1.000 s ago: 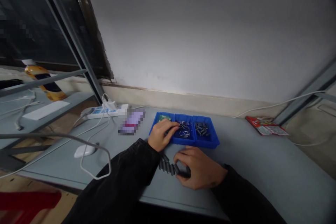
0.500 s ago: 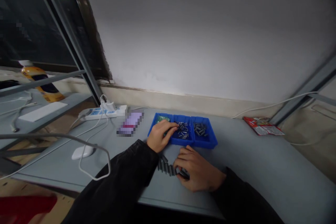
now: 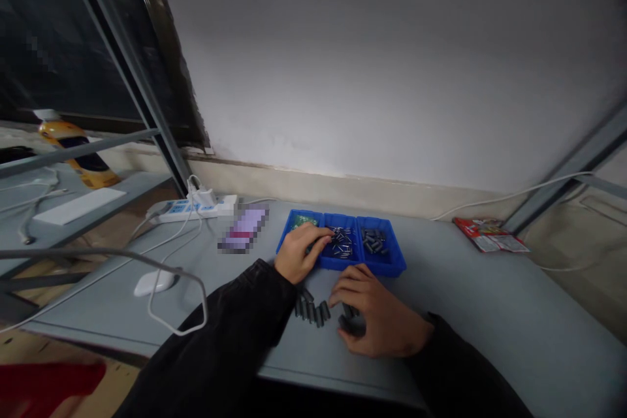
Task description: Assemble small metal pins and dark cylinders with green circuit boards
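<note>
My left hand (image 3: pixel 300 253) rests over the front left of a blue three-part tray (image 3: pixel 385 269). Its thumb and index finger pinch at the edge of the middle compartment; what lies between the fingertips is too small to make out. Slim metal pins (image 3: pixel 343 249) fill that compartment. On the table, a short row of dark grey cylinders (image 3: pixel 309 310) lies between my hands. My right hand (image 3: pixel 375 313) is curved over more dark cylinders (image 3: pixel 349 311), thumb and fingers apart, partly hiding them. Similar cylinders (image 3: pixel 375 240) sit in the right compartment, and small green pieces (image 3: pixel 304 219) in the left one.
Left of the tray lie a phone (image 3: pixel 245 228), a white power strip (image 3: pixel 196 209) with cables and a white mouse-like object (image 3: pixel 154 282). A grey cable (image 3: pixel 196 274) loops near my left sleeve. A red packet (image 3: pixel 490 235) lies at the back right.
My right hand has shifted slightly right, its fingers parting more from the thumb. More of the cylinder row shows, with a gap beside it. My left hand has hardly moved.
</note>
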The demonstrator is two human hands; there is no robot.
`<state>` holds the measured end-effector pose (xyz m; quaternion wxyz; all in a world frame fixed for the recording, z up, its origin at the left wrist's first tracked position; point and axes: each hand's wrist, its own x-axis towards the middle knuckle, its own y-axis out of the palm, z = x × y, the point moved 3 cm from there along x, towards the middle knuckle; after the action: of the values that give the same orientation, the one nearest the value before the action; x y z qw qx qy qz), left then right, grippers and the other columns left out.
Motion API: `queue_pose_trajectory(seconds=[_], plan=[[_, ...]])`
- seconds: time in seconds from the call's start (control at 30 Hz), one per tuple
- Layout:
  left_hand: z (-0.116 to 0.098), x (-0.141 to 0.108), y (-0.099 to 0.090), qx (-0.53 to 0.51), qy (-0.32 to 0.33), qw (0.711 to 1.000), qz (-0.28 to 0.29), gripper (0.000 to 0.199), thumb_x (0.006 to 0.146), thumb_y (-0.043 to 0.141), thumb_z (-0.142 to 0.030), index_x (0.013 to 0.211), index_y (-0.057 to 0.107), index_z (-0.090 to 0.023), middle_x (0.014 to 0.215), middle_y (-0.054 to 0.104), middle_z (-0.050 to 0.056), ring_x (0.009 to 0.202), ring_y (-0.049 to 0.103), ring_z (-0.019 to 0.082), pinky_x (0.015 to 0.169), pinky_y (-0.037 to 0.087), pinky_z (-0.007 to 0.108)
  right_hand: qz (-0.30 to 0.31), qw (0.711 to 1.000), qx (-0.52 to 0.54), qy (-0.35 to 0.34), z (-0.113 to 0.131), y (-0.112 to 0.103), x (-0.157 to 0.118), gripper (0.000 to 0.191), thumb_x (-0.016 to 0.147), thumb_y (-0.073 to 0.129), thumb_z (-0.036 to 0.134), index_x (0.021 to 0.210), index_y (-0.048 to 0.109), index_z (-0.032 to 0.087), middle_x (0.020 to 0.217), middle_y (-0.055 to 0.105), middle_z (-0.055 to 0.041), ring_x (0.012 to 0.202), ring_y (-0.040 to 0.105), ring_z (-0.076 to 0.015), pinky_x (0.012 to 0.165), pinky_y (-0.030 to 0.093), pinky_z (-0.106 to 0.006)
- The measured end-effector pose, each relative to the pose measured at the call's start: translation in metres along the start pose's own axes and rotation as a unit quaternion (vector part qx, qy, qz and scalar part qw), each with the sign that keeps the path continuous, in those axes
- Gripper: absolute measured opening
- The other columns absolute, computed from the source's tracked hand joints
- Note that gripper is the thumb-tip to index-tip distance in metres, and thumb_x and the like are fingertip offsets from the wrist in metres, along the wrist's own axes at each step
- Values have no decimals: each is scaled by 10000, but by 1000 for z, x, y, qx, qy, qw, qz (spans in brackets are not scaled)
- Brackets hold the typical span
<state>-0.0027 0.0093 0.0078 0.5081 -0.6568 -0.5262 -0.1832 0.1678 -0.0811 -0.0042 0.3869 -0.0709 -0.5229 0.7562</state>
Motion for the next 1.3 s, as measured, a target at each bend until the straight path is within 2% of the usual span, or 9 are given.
queue_pose_trajectory(seconds=[0.1,0.23,0.5,0.6,0.73,0.83,1.0,1.17,1.3], plan=[[0,-1,0,-2,-3,1000,2,168,974,551,-178,1086,676,-162,967,716,77,876,629,177,823,518,353,24,1000,13,3,0,0,-10,414,674,754,232,1068,627,243,1064,682,22,1093,515,-199,1058,276,-398],[0,-1,0,-1,0,1000,1,171,975,550,-187,1089,675,-163,978,717,79,892,631,181,845,514,351,43,999,27,8,-3,5,-20,429,737,716,151,1142,624,258,1115,686,19,1153,503,-199,1073,269,-403],[-2,0,-1,-10,-9,1000,10,192,992,511,-194,1091,671,-158,953,711,78,868,621,176,832,504,343,20,999,37,0,-10,7,-17,285,793,792,196,1043,667,253,1029,706,20,1080,568,-187,1040,336,-411],[-5,2,-2,-12,-14,1000,13,199,999,497,-205,1087,668,-154,951,709,80,866,621,177,821,507,343,-30,998,52,-15,-9,-6,-7,193,866,736,251,1043,661,243,1031,714,-2,1021,616,-172,993,420,-391],[-7,2,-4,-10,-21,1000,7,205,1002,492,-213,1106,659,-157,948,700,78,859,629,174,802,510,333,-184,981,44,-34,-16,-35,17,192,943,624,226,1133,634,255,1127,699,-29,1096,630,-167,993,498,-371],[-5,0,-4,-10,-23,1000,12,196,993,519,-225,1120,654,-161,952,693,76,867,633,171,807,510,326,-268,962,-8,-51,-28,-42,33,281,977,529,167,1233,597,262,1204,678,-46,1149,628,-176,1022,515,-390],[-1,-3,-1,2,0,1000,15,205,948,616,-257,1124,653,-157,883,676,60,784,607,158,751,507,309,-291,943,-121,-102,-43,-22,40,448,970,442,64,1382,473,240,1261,643,-87,1214,593,-192,1025,523,-409],[0,-3,2,7,18,999,29,176,936,634,-236,1089,668,-156,878,680,64,803,616,163,774,513,320,-331,935,-96,-82,-47,-15,34,283,963,530,122,1226,545,225,1086,694,-62,1058,655,-184,943,555,-374],[-1,-2,2,8,15,999,29,164,930,640,-219,1073,675,-148,875,683,71,806,615,168,768,518,329,-328,939,-92,-47,-45,-16,33,234,971,529,158,1189,572,232,1080,694,-62,1042,652,-199,939,538,-400]])
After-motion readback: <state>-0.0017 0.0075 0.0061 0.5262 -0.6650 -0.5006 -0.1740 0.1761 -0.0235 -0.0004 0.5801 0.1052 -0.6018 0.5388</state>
